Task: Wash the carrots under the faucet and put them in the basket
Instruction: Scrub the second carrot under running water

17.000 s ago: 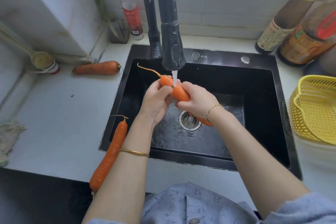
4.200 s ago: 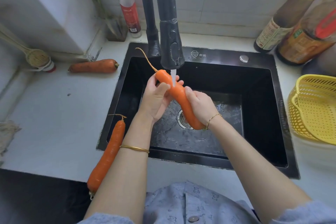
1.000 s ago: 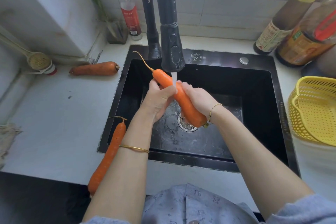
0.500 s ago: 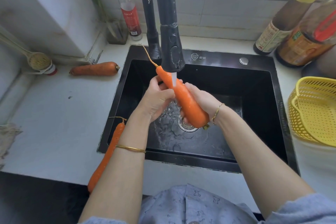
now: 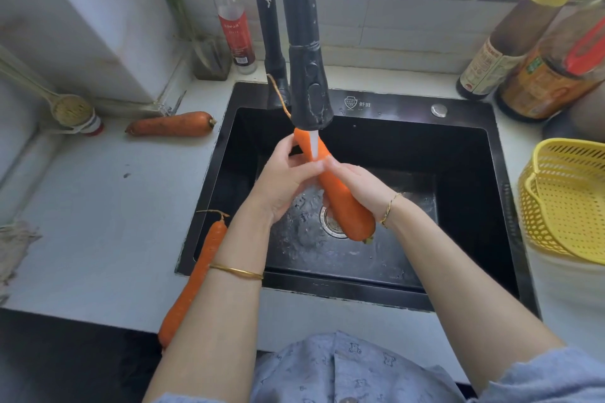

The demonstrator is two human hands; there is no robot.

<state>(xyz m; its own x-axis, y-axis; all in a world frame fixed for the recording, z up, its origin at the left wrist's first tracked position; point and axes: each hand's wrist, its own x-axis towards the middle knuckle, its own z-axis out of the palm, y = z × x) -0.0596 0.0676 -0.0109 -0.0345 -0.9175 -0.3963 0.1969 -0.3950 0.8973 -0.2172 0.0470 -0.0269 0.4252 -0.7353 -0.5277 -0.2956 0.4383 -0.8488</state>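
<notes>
Currently I am partway through the washing, as I judge it: both my hands grasp one carrot (image 5: 343,203) over the black sink (image 5: 458,173), slanting from its thin end under the faucet (image 5: 309,85) down to its thick blunt end above the drain (image 5: 325,221); my left hand (image 5: 284,180) curls round the upper part, my right hand (image 5: 360,183) wraps the middle, and the water (image 5: 313,144) falls in a narrow white stream onto the carrot just above my grip; two more wait unwashed, I think: a long carrot (image 5: 196,278) lying on the pale counter (image 5: 108,206) by the sink's front left corner, partly under my left forearm, and a short carrot (image 5: 170,124), duller and dusty-looking, farther back on the left; the basket (image 5: 563,203) stands well to the right, and no carrot shows in the part of it I can see, so all the putting away seems left to do; the held carrot is bright orange, smooth, glossy with wet, tapered, with a wiry root tail behind the faucet; the basket is yellow plastic, perforated all over; the sink is dark and beaded with splashes.
</notes>
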